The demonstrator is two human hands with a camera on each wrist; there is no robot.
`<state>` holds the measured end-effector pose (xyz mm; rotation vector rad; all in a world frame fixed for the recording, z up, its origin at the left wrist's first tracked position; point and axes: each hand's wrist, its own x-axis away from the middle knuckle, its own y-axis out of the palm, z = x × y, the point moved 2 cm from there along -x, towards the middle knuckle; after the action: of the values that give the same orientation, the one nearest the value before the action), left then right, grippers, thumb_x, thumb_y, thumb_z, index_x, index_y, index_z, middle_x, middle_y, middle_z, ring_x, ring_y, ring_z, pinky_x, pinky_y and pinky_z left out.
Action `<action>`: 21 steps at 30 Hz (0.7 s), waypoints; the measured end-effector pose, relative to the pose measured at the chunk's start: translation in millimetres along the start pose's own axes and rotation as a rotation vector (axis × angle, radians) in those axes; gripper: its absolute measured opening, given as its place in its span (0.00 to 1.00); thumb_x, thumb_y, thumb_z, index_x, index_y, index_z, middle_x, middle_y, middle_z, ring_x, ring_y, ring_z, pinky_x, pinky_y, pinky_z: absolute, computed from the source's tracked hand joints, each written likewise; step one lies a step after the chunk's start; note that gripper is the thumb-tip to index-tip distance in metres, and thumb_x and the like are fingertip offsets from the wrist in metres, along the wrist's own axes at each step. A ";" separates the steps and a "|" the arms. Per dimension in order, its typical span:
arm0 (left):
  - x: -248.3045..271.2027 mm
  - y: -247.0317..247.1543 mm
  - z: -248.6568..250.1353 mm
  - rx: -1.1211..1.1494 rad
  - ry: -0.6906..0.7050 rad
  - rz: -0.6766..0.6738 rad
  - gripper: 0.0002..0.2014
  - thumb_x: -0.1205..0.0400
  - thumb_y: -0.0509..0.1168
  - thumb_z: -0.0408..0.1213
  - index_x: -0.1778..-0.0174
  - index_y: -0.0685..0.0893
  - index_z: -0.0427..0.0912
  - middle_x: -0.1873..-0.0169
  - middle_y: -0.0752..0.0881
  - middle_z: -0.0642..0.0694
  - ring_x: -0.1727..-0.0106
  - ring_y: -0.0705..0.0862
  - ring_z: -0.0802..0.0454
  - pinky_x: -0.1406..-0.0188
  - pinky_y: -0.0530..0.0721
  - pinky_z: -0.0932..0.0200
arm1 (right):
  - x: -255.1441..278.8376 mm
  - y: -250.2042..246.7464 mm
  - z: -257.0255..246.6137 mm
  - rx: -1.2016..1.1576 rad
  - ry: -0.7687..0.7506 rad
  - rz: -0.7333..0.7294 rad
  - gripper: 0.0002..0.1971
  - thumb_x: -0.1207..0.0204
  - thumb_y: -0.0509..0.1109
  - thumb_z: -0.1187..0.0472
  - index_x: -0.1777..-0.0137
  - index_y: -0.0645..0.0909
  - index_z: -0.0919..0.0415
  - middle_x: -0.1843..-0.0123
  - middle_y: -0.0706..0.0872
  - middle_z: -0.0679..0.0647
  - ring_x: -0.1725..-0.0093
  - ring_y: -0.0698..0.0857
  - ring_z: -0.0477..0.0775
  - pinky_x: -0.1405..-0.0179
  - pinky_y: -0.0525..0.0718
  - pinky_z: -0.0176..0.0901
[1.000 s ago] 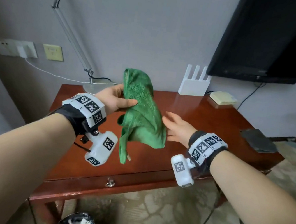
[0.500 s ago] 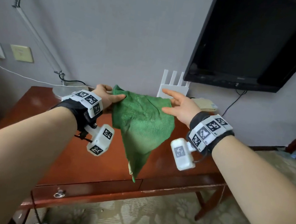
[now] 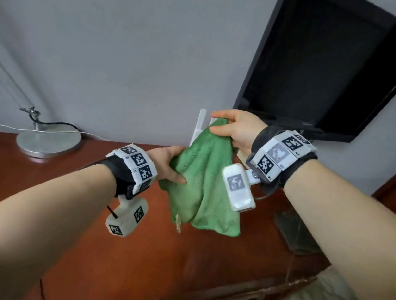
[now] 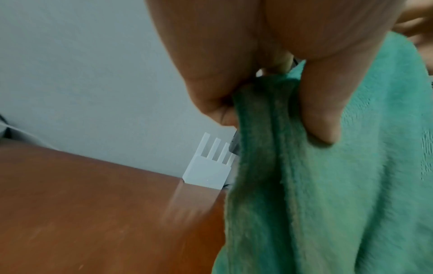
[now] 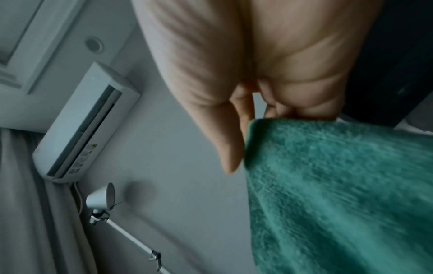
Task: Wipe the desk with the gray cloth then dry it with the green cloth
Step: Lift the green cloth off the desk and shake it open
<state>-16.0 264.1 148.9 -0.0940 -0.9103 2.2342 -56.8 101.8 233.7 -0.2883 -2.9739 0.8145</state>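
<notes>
The green cloth hangs in the air above the red-brown desk, stretched slantwise between both hands. My right hand pinches its top corner up near the wall. My left hand grips a bunched fold at its lower left edge. In the left wrist view, thumb and fingers of the left hand squeeze the green cloth. In the right wrist view, the right hand nips the edge of the green cloth. The gray cloth lies flat on the desk's right end, below my right forearm.
A lamp with a round metal base stands at the desk's back left. A white router leans at the back wall behind the cloth. A black TV hangs on the wall above. An air conditioner is mounted high.
My right hand has closed on the cloth's upper corner and risen with it. The left hand has dropped lower with the cloth's edge. The cloth now hangs slantwise instead of spread level.
</notes>
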 end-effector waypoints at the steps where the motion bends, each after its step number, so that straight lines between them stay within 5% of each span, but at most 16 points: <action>1: -6.9 -1.8 5.7 -0.027 0.006 -0.004 0.31 0.25 0.74 0.36 0.27 0.70 0.48 0.38 0.81 0.49 0.36 0.80 0.51 0.43 0.77 0.61 | -3.5 -8.2 0.9 0.060 0.020 -0.036 0.27 0.29 0.75 0.68 0.29 0.75 0.61 0.44 0.83 0.57 0.43 0.84 0.58 0.34 0.81 0.52; 3: -22.7 -11.1 12.6 -0.144 0.009 0.041 0.23 0.23 0.72 0.43 0.33 0.76 0.48 0.44 0.84 0.49 0.40 0.82 0.50 0.45 0.75 0.65 | -9.1 -24.4 6.6 0.462 0.043 -0.071 0.33 0.30 0.76 0.63 0.25 0.70 0.56 0.33 0.79 0.56 0.37 0.81 0.57 0.31 0.77 0.47; 6: -38.4 -23.2 28.8 -0.229 0.005 0.119 0.22 0.24 0.70 0.50 0.36 0.78 0.48 0.49 0.84 0.49 0.44 0.82 0.50 0.48 0.73 0.65 | -17.8 -38.4 25.9 0.953 0.072 -0.051 0.26 0.23 0.68 0.52 0.26 0.72 0.53 0.28 0.68 0.60 0.33 0.76 0.58 0.31 0.72 0.42; 9: -54.9 -27.3 44.2 -0.350 0.017 0.094 0.23 0.22 0.69 0.50 0.33 0.77 0.45 0.42 0.84 0.47 0.39 0.82 0.48 0.47 0.72 0.65 | -35.0 -45.5 51.2 1.014 0.122 -0.049 0.24 0.19 0.60 0.47 0.26 0.72 0.56 0.26 0.64 0.59 0.29 0.72 0.60 0.28 0.70 0.46; 13: -78.1 -28.1 54.7 -0.437 0.044 0.004 0.22 0.21 0.69 0.44 0.31 0.76 0.45 0.40 0.84 0.47 0.42 0.81 0.50 0.47 0.73 0.64 | -55.4 -65.4 67.6 0.944 0.089 -0.100 0.22 0.18 0.60 0.50 0.28 0.73 0.59 0.28 0.75 0.58 0.29 0.73 0.58 0.34 0.70 0.43; 18: -110.4 -14.6 66.7 -0.447 0.012 -0.022 0.23 0.22 0.70 0.45 0.33 0.76 0.46 0.48 0.81 0.52 0.49 0.78 0.54 0.49 0.72 0.64 | -75.3 -98.9 87.9 0.932 0.003 -0.148 0.21 0.20 0.64 0.51 0.29 0.75 0.56 0.33 0.80 0.55 0.37 0.78 0.55 0.42 0.72 0.40; 21: -138.2 4.8 79.1 -0.506 0.004 -0.013 0.25 0.23 0.70 0.49 0.33 0.76 0.45 0.42 0.83 0.49 0.43 0.81 0.49 0.49 0.74 0.62 | -88.7 -121.2 105.8 0.893 -0.044 -0.156 0.17 0.20 0.65 0.54 0.32 0.78 0.56 0.41 0.83 0.53 0.47 0.78 0.49 0.48 0.70 0.37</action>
<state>59.2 126.9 179.1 -0.3221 -1.4490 1.9415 0.3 -70.4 204.9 0.0123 -2.2917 1.9707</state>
